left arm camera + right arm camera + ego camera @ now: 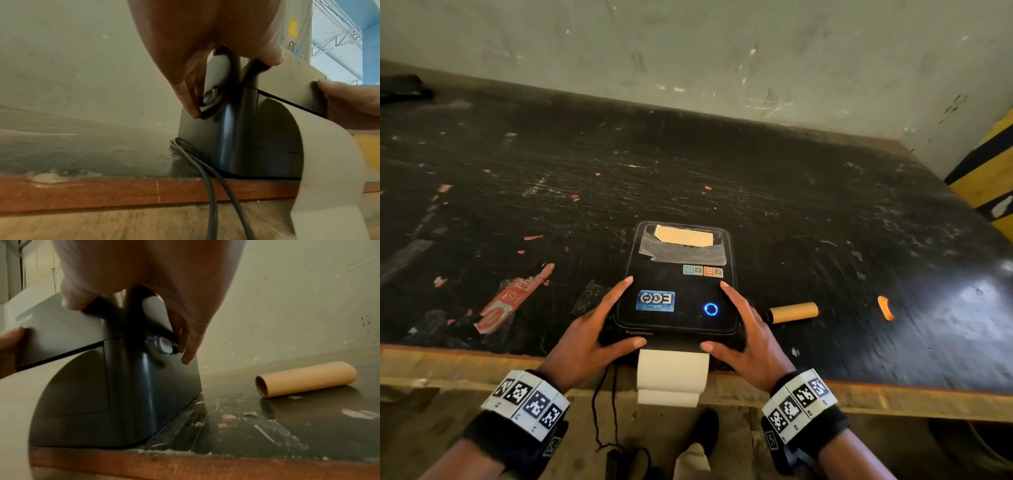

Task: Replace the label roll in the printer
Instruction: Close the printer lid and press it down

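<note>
A black label printer (678, 294) with its lid down and a blue ring lit stands at the table's front edge. A white label strip (671, 373) comes out of its front and hangs over the edge. My left hand (616, 315) grips its left front corner, thumb on the lid's front; its fingertips (193, 110) sit at the side latch button (209, 95). My right hand (736, 318) mirrors this on the right corner, fingertips (187, 356) beside the right latch button (164, 344). An empty brown cardboard core (792, 312) lies on its side right of the printer.
The black scratched table (825, 222) has a wooden front rim and a wall behind it. Red label scraps (510, 301) lie to the left, an orange piece (885, 307) to the right. Cables (211, 194) drop from the printer's left side. A yellow-black post (989, 171) stands far right.
</note>
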A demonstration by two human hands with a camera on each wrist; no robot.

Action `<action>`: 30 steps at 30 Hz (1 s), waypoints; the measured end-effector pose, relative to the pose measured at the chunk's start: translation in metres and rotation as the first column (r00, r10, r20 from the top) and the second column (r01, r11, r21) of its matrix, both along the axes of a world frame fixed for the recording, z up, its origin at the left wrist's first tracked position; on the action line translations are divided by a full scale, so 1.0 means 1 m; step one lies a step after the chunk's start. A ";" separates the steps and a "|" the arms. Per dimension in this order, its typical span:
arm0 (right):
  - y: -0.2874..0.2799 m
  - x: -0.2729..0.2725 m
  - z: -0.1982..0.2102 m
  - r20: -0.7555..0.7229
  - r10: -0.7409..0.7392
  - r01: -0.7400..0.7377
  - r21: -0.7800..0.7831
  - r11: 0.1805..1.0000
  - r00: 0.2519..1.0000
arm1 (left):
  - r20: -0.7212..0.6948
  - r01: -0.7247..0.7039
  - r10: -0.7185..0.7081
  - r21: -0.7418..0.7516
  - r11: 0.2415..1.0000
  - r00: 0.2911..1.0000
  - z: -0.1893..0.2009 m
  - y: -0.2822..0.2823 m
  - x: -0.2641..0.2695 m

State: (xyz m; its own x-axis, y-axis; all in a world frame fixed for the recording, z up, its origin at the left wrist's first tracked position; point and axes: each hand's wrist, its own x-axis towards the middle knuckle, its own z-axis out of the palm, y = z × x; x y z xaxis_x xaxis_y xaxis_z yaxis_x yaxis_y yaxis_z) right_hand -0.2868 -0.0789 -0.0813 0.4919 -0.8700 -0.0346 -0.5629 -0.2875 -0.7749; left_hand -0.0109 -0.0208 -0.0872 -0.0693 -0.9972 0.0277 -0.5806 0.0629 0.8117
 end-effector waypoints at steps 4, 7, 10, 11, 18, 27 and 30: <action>0.000 0.000 0.000 0.001 0.001 -0.001 0.001 1.000 1.000 | 0.002 0.005 -0.005 0.003 1.000 1.000 0.000 0.000 0.001; -0.001 0.000 -0.001 0.006 0.003 -0.003 0.003 1.000 1.000 | -0.012 0.004 -0.004 0.002 1.000 1.000 -0.001 0.000 0.001; -0.001 0.000 -0.001 0.014 0.001 -0.001 0.004 1.000 1.000 | -0.022 -0.002 0.002 -0.008 1.000 1.000 -0.002 0.000 0.001; -0.001 0.000 -0.001 0.019 -0.003 0.003 0.004 1.000 1.000 | -0.028 -0.005 0.005 -0.017 1.000 1.000 -0.002 0.000 0.001; -0.001 0.000 -0.002 0.016 -0.008 0.007 0.016 1.000 1.000 | -0.037 -0.002 0.001 -0.016 1.000 0.999 -0.001 0.001 0.001; -0.001 0.001 -0.001 0.011 -0.014 0.014 0.021 1.000 1.000 | -0.033 -0.007 0.007 -0.003 1.000 0.999 0.001 0.001 0.001; 0.000 0.001 -0.001 0.013 -0.016 0.016 0.021 1.000 1.000 | -0.031 -0.013 0.013 0.000 1.000 0.999 0.002 0.001 0.000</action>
